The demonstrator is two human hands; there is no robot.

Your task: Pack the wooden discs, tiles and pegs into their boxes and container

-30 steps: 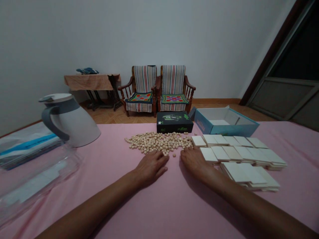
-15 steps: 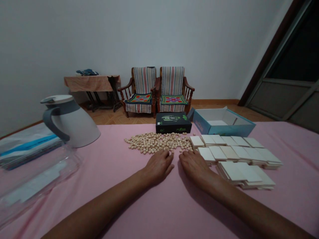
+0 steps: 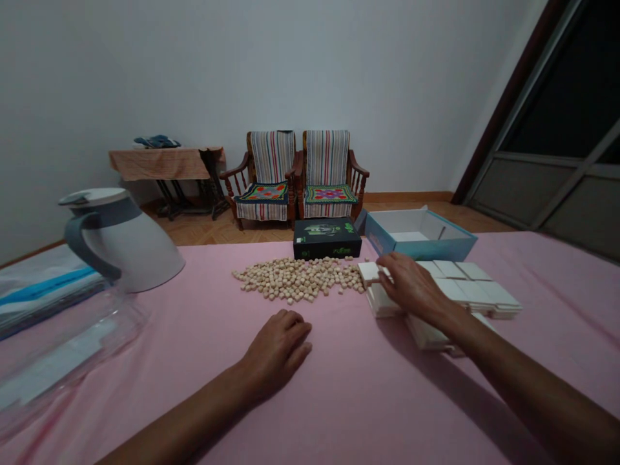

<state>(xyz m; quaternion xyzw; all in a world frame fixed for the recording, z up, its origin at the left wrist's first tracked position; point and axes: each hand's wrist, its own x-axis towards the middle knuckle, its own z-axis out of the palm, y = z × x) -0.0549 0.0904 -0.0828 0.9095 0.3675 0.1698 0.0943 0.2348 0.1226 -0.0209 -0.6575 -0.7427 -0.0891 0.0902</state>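
My left hand [image 3: 277, 352] rests on the pink cloth, palm down, loosely bent with the thumb apart and nothing in it. Just beyond it lies a spread of small pale wooden beads [image 3: 295, 278]. My right hand [image 3: 411, 284] reaches over the rows of stacked white square tiles [image 3: 484, 292]. Its thumb and fingertips close on the edge of a white tile [image 3: 369, 271] at the far left of the back row. That hand and forearm hide part of the middle and front stacks.
A black box [image 3: 327, 248] and an open blue box [image 3: 426, 248] stand behind the beads and tiles. At left are a white and grey jug [image 3: 140, 245], a clear plastic tray [image 3: 62, 361] and plastic packets [image 3: 48, 297]. Two armchairs [image 3: 276, 168] stand beyond the table.
My right hand has moved right and away from me, from the near edge of the beads onto the tiles. My left hand has drawn back from the beads toward me. The view has shifted slightly.
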